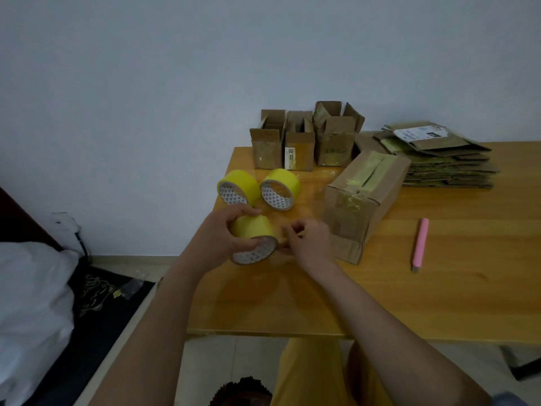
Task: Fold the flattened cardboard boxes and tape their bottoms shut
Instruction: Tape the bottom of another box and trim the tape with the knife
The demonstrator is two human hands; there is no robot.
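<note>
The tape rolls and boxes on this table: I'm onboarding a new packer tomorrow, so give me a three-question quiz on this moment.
1. True or false: the pink utility knife lies between the two hands.
2. How many yellow tape rolls are in view in all?
A) two B) three C) four
3. Fill in: the stack of flattened boxes sits at the table's far ____ side.

Key
1. False. It lies alone on the table, right of the taped box lying on its side.
2. B. The left hand holds one roll while the right hand picks at its edge; two spare rolls rest behind.
3. right
</note>
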